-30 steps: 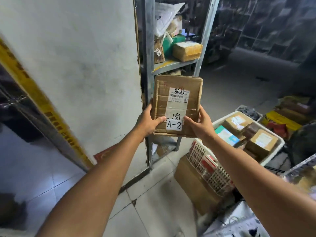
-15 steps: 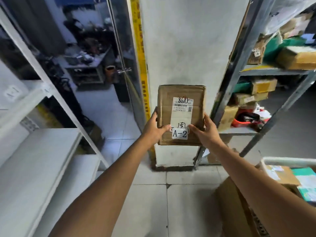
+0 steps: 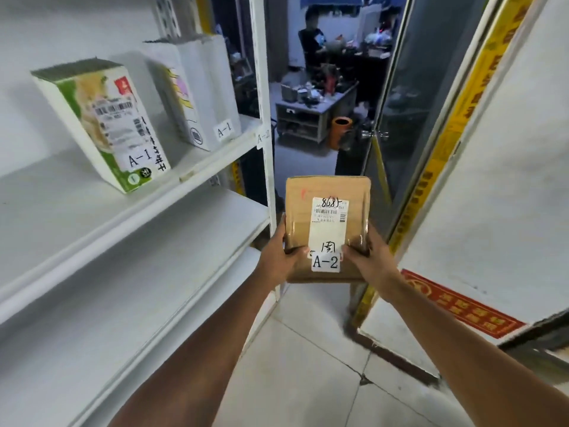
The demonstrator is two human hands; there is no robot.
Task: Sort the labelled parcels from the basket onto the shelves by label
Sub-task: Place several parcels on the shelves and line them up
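Observation:
A brown cardboard parcel [image 3: 326, 211] with a white label marked A-2 is held upright in front of me. My left hand [image 3: 278, 255] grips its lower left edge and my right hand [image 3: 369, 257] grips its lower right edge, thumbs on the front face. To the left stands a white shelf unit [image 3: 197, 177]. Its upper shelf carries a green and white parcel [image 3: 101, 124] and a white parcel [image 3: 197, 90], both labelled A-1. The shelf below [image 3: 154, 272] is bare. The basket is out of view.
A white shelf post [image 3: 261, 103] stands just left of the parcel, with a small A-2 tag on it. A glass door [image 3: 409, 118] with a yellow-striped frame is ahead on the right. Beyond it a person sits at a desk. A white wall fills the right side.
My view has swung left from the grey metal rack and basket to the white shelves. The A-2 parcel stays gripped in both hands, now next to the white shelf post.

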